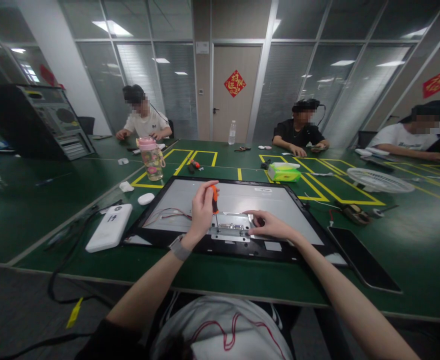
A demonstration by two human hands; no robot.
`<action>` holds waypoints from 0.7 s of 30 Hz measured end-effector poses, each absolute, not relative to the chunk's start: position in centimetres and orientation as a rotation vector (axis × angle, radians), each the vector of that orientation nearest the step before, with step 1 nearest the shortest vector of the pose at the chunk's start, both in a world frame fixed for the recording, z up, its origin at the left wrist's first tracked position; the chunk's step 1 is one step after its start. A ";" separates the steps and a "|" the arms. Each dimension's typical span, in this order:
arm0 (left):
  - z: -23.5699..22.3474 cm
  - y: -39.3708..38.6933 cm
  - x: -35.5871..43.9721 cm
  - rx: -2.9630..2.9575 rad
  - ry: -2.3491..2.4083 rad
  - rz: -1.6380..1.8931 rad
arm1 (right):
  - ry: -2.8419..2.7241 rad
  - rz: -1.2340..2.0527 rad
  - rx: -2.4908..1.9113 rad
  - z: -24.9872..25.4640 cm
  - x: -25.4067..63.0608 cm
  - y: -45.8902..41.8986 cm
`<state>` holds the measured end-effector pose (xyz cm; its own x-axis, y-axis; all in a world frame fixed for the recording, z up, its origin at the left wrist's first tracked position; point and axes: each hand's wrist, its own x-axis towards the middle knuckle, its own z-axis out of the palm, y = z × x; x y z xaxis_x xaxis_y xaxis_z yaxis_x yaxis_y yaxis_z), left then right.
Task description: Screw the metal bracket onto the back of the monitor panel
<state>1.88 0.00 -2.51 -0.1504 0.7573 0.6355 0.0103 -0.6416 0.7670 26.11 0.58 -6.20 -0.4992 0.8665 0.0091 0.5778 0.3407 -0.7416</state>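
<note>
A flat display panel (178,197) with a black frame lies back side up on the green table in front of me. My left hand (202,204) is closed around an orange and black screwdriver (215,199), held upright with its shaft down at a metal bracket (229,237). This bracket sits near the panel's front edge. My right hand (270,225) rests at the bracket's right end, thumb and fingers curved about its edge and pressing there. Thin wires (171,214) run across the panel left of the bracket. The screwdriver's tip is too small to make out.
Left of the panel are a white power bank (109,228), a white case (145,199) and a pink-lidded bottle (150,160). On the right lie a black phone (362,257) and a tape measure (355,212). A green pack (284,172) stands behind. Several people sit across the table.
</note>
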 end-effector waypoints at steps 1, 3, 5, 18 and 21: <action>-2.5 0.0 1.9 1.568 0.857 1.840 | -2.207 0.975 -1.270 -6.1 26.1 0.5; -2.5 -0.1 1.9 1.532 0.835 1.836 | -2.209 0.975 -1.268 -6.1 26.1 0.5; -2.4 -0.1 1.9 1.515 0.822 1.830 | -2.211 0.971 -1.266 -6.3 26.1 0.6; -2.3 0.0 1.6 1.669 0.913 1.847 | -2.231 0.937 -1.259 -6.5 26.3 0.8; -2.3 0.0 1.6 1.665 0.941 1.852 | -2.240 0.928 -1.266 -6.5 26.2 0.8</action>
<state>1.58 -0.01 -2.30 -0.1491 0.7383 0.6577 0.0964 -0.6512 0.7528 26.23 0.78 -6.46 -0.5078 0.8612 0.0226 0.5930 0.3685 -0.7160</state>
